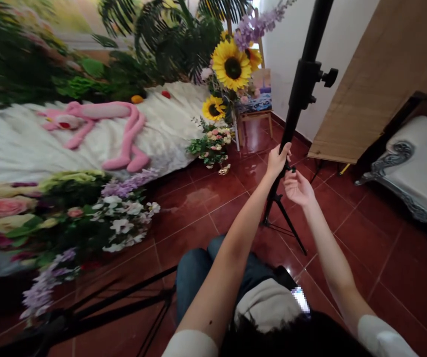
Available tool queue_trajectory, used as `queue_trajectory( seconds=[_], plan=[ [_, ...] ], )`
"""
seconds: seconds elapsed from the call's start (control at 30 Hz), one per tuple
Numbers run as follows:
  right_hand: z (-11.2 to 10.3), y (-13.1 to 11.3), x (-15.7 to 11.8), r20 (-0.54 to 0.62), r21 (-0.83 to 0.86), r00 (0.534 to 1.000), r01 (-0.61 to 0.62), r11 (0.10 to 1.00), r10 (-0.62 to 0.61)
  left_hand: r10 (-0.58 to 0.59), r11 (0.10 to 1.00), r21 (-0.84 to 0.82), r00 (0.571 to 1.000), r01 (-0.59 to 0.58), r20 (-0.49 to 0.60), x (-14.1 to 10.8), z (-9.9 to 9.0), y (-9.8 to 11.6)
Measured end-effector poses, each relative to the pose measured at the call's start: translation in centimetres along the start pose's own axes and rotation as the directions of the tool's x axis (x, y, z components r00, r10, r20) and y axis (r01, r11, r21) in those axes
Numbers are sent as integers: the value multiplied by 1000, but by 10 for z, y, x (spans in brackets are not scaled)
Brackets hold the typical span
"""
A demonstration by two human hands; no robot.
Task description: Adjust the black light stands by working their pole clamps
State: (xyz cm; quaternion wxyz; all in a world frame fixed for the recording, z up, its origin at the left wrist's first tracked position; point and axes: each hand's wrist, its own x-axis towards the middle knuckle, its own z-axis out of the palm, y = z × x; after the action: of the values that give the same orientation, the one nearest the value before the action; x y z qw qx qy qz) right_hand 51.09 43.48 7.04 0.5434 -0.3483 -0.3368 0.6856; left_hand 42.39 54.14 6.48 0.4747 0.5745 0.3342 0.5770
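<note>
A black light stand (297,99) rises in front of me, tilted to the right in view, with its spread legs (289,223) on the floor. My left hand (278,159) is wrapped around the pole low down, thumb along its side. Just below and to the right, my right hand (298,188) has its curled fingertips at a small dark tightening knob (290,169), which they partly cover. Higher on the pole sits a collar with another black knob (330,78), which neither hand touches.
At left, a pink plush toy (105,111) lies on a white-draped bed (172,124) edged with flowers (120,218). Sunflowers (232,67) stand behind the pole. A second black stand (124,297) lies near my knees. To the right are a hanging tan panel (369,84) and a silver-trimmed sofa (417,153).
</note>
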Motion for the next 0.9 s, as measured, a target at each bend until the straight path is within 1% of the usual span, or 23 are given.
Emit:
queue_trajectory(
  seconds=[0.07, 0.17, 0.23, 0.37, 0.4, 0.47, 0.53, 0.6, 0.67, 0.7, 0.73, 0.77, 0.8, 0.83, 0.87, 0.9],
  plan=[
    [0, -5, 6, 21, -2, 999, 43, 999, -43, 9, 1000, 3, 999, -9, -39, 0, 0, -1],
    [-1, -11, 11, -3, 94, 997, 76, 993, -76, 22, 1000, 5, 998, -22, -57, 0, 2, -1],
    [-2, -14, 15, 1, 131, 996, 89, 987, -89, 21, 1000, 1, 998, -21, -56, 0, 3, 0],
    [-2, -12, 22, 24, 144, 998, 52, 988, -56, 20, 1000, 10, 998, -19, -64, 1, 3, 0],
    [-1, -11, 24, 16, 175, 999, 36, 984, -39, 22, 1000, 11, 997, -21, -70, 1, 4, -1],
    [2, -9, 26, -10, 291, 1000, 0, 957, 2, 22, 1000, 10, 997, -21, -75, 2, 4, -2],
    [3, -8, 26, -25, 468, 997, -54, 882, 74, 22, 1000, 5, 998, -22, -67, 2, 4, -2],
    [3, -9, 25, 0, 662, 987, -120, 740, 160, 32, 999, 3, 997, -32, -68, 1, 5, -2],
    [1, -11, 23, 72, 805, 973, -186, 563, 219, 42, 999, 10, 996, -41, -81, 1, 5, -1],
    [-1, -12, 22, 120, 845, 966, -222, 487, 230, 42, 999, 14, 995, -41, -89, 1, 6, -2],
    [-4, -12, 21, 173, 864, 958, -260, 432, 231, 38, 999, 17, 995, -37, -95, 1, 6, -2],
    [-6, -13, 21, 221, 862, 950, -296, 411, 220, 33, 999, 17, 995, -31, -99, 1, 6, -2],
    [-8, -13, 21, 253, 840, 946, -319, 440, 202, 26, 1000, 15, 995, -24, -100, 1, 6, -3],
    [-9, -13, 22, 255, 788, 951, -309, 532, 175, 18, 1000, 10, 995, -17, -100, 2, 7, -3],
    [-10, -13, 22, 223, 685, 965, -255, 682, 136, 9, 1000, 6, 995, -8, -99, 2, 7, -4],
    [-11, -12, 23, 162, 493, 984, -145, 858, 73, 1, 1000, 3, 995, -1, -98, 2, 7, -5]
  ],
)
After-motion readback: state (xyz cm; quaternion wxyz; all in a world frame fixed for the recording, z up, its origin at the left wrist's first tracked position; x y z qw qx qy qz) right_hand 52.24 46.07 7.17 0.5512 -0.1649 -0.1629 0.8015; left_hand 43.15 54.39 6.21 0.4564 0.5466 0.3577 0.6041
